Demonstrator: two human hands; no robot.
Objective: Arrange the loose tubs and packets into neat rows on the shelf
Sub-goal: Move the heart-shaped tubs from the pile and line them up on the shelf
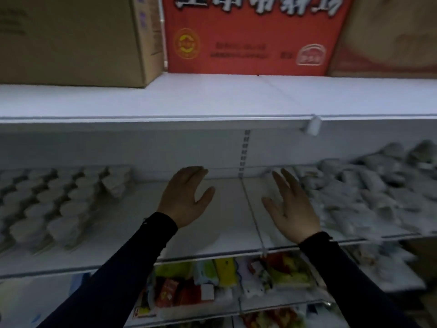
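Note:
Grey tubs [54, 204] stand in stacked rows on the left part of the white middle shelf [227, 235]. A loose heap of grey packets [369, 192] covers the shelf's right part. Between them lies a bare stretch of shelf with a thin wire divider [253, 216]. My left hand [186, 197] hovers over this bare stretch, fingers straight and together, holding nothing. My right hand [290, 207] is raised just right of the divider, fingers spread, near the edge of the packet heap and holding nothing. The picture is blurred.
On the top shelf stand a brown carton [71, 39], a red carton [253, 34] and a tan box [390, 34]. A white price-tag clip [312, 125] hangs on the top shelf's rail. Colourful packets [224, 282] fill the lower shelves.

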